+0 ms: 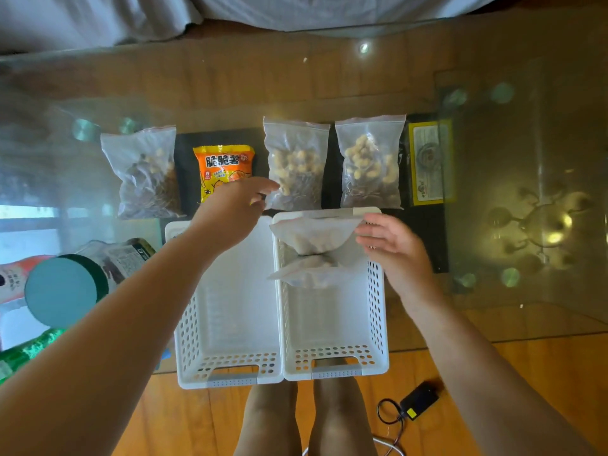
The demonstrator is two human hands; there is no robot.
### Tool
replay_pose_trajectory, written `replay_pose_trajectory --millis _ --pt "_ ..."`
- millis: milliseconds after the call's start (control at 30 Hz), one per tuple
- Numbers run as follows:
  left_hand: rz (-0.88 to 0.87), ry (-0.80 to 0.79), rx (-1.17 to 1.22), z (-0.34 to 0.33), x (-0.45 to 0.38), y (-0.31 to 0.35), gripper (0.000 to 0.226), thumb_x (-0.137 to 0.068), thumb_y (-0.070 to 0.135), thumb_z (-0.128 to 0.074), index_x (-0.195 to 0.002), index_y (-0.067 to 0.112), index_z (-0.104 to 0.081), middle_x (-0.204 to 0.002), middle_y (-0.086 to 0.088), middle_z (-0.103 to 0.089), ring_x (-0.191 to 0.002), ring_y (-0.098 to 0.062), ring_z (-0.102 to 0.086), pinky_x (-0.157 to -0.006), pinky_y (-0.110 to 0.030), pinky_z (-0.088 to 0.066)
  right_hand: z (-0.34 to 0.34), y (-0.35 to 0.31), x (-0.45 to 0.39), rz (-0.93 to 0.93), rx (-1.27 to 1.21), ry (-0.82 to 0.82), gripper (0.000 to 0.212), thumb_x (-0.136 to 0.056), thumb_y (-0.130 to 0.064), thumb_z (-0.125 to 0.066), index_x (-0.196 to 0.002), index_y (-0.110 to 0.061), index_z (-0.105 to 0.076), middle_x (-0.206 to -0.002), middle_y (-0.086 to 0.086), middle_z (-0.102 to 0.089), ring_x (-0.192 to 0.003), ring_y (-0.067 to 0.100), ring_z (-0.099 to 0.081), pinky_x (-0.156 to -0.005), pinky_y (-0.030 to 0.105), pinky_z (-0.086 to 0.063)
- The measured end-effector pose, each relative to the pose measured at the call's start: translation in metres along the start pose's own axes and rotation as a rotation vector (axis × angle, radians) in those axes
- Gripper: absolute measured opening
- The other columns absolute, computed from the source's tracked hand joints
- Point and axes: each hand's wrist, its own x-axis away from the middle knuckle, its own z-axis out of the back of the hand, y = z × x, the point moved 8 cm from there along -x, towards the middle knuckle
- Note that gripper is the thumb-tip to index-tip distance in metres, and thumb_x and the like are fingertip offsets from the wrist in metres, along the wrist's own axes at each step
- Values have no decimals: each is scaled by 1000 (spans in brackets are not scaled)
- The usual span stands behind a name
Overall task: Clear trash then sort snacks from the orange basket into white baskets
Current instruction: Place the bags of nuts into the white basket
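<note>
here the blurred bag [316,248] hangs beside right hand [391,245]

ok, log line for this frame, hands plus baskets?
left hand: pinching middle zip bag corner | right hand: open beside folded bag in right white basket | left white basket: nothing visible inside

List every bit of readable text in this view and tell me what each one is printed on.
"脆脆薯": big characters on the orange snack packet behind the left white basket.
Small print lower on that same packet: too small to read.
Yellow-bordered label at the far right: blurred, unreadable.
Printed wrapper at the left, behind the round teal lid: text too blurred to read.
</note>
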Motion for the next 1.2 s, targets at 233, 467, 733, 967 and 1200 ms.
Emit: replay_pose_trajectory --millis 233,467,733,967,1200 --pt "-142 182 -116 25 -65 35 39 -91 7 -47 -126 24 -55 -133 -1 -54 -108 -19 -55 -82 -29 -42 28 -71 -89 220 386 133 31 -87 2 -50 -106 -19 -60 -100 -3 -63 -86 -1 -57 -68 0 -42" --pt "-206 78 -466 10 -133 39 42 -97 19 -42 -139 25 -39 -147 1 -40 -135 -26 -37 -109 -42 -25 9 -81 -186 225 928 84 52 -87 -7 -52 -135 -27 -43 -142 2 -44 -134 25 -33 -109 36 -22" --pt "40 0 -156 3 -140 20 39 -91 24 -57 -130 24 -51 -127 -6 -59 -114 -28 -54 -94 -34 -40 28 -80 -195 128 1137 187 33 -92 -14 -50 -122 -25 -56 -116 7 -65 -116 29 -52 -113 41 -24" --pt "158 3 304 28 -98 34 26 -69 11 -80 -91 25 -73 -84 3 -68 -87 -8 -59 -72 -16 -39 47 -93 -127 179 790 44 13 -79 -21 -70 -92 -22 -73 -85 -8 -66 -83 9 -60 -78 30 -49" --pt "16 -19 260 45 -42 74 26 -71 18 -79 -61 38 -65 -69 19 -60 -70 -2 -55 -61 -9 -37 54 -107 -56 300 625 124 13 -80 -16 -69 -92 -19 -74 -76 -17 -64 -67 -7 -55 -61 6 -38"
